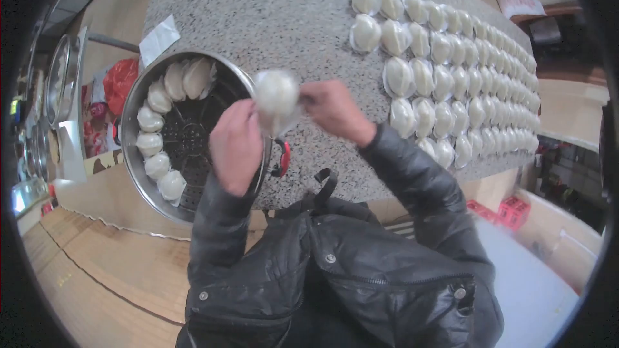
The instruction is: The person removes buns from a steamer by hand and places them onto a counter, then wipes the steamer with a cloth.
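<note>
Between my two hands is a white dumpling-like piece [277, 93] on a clear film, blurred by motion. My left hand [236, 144] grips its left edge above the right side of a round metal steamer pot [131, 167]. The fingers of my right hand [336, 108] pinch its right edge over the speckled counter. Several similar white pieces [150, 144] lie in a curve along the left and upper inside of the pot, on a dark perforated base. Rows of white pieces [442, 82] in clear wrap cover the counter's right part.
The speckled counter [258, 13] has a white paper [159, 39] beside the pot. A red pot handle [282, 158] sticks out at the pot's right. Left of the pot are a red bag [120, 85] and metal pans [59, 77]. Red crates [514, 212] stand lower right.
</note>
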A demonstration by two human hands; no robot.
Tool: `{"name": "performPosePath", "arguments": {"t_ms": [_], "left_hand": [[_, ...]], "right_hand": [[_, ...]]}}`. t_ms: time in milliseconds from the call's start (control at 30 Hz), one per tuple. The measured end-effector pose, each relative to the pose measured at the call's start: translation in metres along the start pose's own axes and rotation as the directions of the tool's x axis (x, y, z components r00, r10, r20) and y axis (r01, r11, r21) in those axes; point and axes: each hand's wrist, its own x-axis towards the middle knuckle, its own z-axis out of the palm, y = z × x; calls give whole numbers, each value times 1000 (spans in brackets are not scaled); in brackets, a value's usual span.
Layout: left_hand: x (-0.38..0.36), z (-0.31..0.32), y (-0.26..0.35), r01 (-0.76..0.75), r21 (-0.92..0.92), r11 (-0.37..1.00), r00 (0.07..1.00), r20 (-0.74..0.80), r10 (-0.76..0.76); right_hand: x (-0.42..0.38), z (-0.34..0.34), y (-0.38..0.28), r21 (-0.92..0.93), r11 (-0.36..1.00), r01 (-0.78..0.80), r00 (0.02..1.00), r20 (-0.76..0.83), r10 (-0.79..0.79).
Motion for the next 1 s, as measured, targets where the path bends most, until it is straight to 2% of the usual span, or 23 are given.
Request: {"name": "performPosePath", "arguments": {"t_ms": [100,167,200,267,300,367,433,600,667,700,733,767,800,900,967,1000], "left_hand": [[46,82,43,-40,42,998,999,22,39],[68,138,67,9,19,1000,984,178,-12],[77,165,73,19,20,1000,977,213,-23],[83,216,75,23,21,1000,973,231,-27],[86,236,79,18,22,1000,972,235,-22],[83,261,86,37,20,999,970,238,-41],[83,276,91,34,25,999,973,226,-39],[78,293,99,49,34,998,981,188,-54],[77,309,102,-63,95,993,980,197,43],[74,308,106,-52,142,988,985,173,27],[72,301,115,-51,115,992,970,243,22],[74,291,116,-30,93,995,954,299,1],[72,278,113,26,110,994,956,288,-57],[52,244,115,4,231,973,996,87,-24],[30,190,106,-123,150,981,992,-10,126],[18,161,97,-148,132,980,987,-45,155]], "right_hand": [[-30,-57,58,-33,999,13,977,-213,-20],[-42,-82,112,-119,987,-106,958,-279,69],[-44,-90,137,-136,982,-132,950,-299,86],[-48,-96,183,-326,913,-245,935,-330,132],[-49,-100,197,-370,888,-274,928,-345,143],[-56,-100,202,-428,794,-431,887,-361,286],[-62,-100,208,-456,741,-493,857,-401,323],[-72,-96,219,-478,684,-551,816,-481,321],[-80,-100,230,-477,597,-645,758,-500,419],[-86,-100,230,-491,605,-627,775,-474,418],[-94,-104,227,-492,589,-641,760,-516,395],[-93,-105,225,-495,587,-640,755,-545,363],[-83,-102,215,-515,621,-591,790,-526,315],[-62,-94,164,-522,708,-475,795,-599,91],[-44,-81,112,-491,811,-317,796,-603,-55],[-38,-72,90,-490,830,-266,797,-597,-97]]}}
